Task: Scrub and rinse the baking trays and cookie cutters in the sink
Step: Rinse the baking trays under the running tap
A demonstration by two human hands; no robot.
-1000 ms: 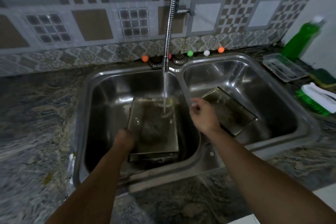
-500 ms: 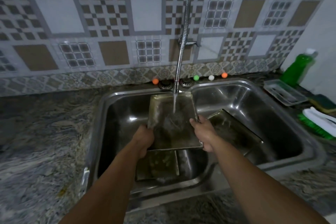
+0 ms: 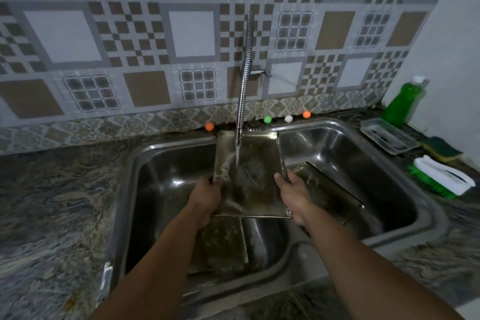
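A metal baking tray (image 3: 255, 153) is held tilted up over the left basin, and water from the faucet (image 3: 242, 101) runs onto its face. My left hand (image 3: 205, 199) grips its left edge and my right hand (image 3: 294, 196) grips its right edge. A second tray (image 3: 224, 239) lies flat in the left basin below. A third tray (image 3: 330, 189) leans in the right basin. No cookie cutters are visible.
The double steel sink (image 3: 405, 171) is set in a marbled counter. At the right stand a green soap bottle (image 3: 401, 104), a clear plastic tray (image 3: 389, 136), a sponge (image 3: 441, 148) and a white-green brush (image 3: 441, 176). Small coloured balls (image 3: 267, 119) line the back rim.
Both hands have lifted the tray from the basin floor and tilted it up under the running water. My right hand, free a second ago, now grips the tray's right edge.
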